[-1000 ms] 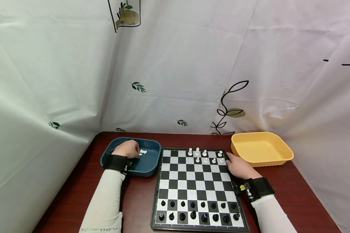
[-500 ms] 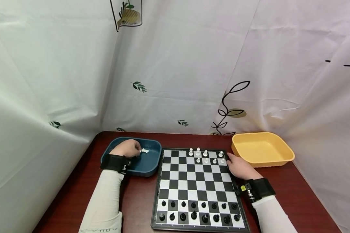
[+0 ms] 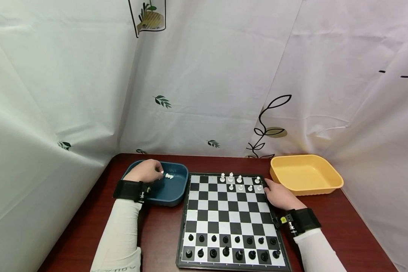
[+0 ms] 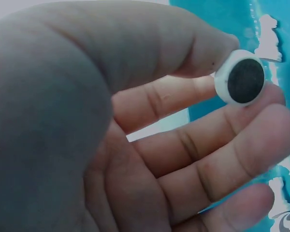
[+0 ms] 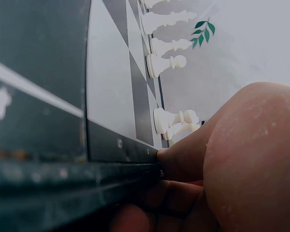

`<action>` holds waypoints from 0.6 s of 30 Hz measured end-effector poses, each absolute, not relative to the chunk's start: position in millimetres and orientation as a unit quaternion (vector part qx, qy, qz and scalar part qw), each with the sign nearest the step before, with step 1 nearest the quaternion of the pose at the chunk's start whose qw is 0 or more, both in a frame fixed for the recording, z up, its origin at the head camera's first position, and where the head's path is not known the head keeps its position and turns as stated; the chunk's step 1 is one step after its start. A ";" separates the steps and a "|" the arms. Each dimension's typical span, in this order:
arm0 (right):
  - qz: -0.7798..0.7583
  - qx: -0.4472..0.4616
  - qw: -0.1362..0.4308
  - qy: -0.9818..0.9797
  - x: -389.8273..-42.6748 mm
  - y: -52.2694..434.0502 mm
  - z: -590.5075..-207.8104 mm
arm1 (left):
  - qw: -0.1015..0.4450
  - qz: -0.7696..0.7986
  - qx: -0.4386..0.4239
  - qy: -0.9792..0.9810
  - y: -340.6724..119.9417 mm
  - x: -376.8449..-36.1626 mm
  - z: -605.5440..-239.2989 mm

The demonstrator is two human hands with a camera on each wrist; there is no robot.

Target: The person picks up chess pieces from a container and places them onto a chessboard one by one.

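At left, a person's left hand (image 3: 146,170) is hovering over a blue tray (image 3: 166,195), thumb and fingers pinching a white chess piece (image 4: 239,78), its dark round base facing the wrist camera. Loose white pieces (image 3: 169,176) are lying in the tray. The held piece is looking light and stiff, probably sturdy plastic, perhaps smooth enough to slip; a pinch around its body, leaving the base free, would be serving best. At center, a chessboard (image 3: 224,206) is carrying two full rows of black chessmen (image 3: 226,252) nearest the person and a partial white set (image 3: 239,179) opposite. The right hand (image 3: 282,194) is gripping the board's right edge, while a yellow tray (image 3: 306,189) is standing at far right.
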State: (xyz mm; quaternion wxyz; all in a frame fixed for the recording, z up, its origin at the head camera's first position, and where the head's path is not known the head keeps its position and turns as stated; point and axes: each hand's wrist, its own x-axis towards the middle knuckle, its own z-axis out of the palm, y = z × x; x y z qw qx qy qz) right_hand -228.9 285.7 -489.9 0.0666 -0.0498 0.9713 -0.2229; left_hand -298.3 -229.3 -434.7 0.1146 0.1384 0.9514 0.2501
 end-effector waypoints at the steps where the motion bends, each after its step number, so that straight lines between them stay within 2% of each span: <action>1: -0.225 -0.048 0.068 0.971 -228.6 285.4 -490.2 | 0.111 0.254 0.140 0.950 -229.4 -298.2 -434.2; 9: -0.223 -0.049 0.068 0.971 -228.5 285.9 -489.8 | 0.070 0.263 0.163 0.948 -230.5 -296.7 -429.9; 18: -0.223 -0.052 0.066 0.971 -229.3 285.3 -490.4 | -0.038 0.259 0.202 0.944 -212.9 -293.5 -413.7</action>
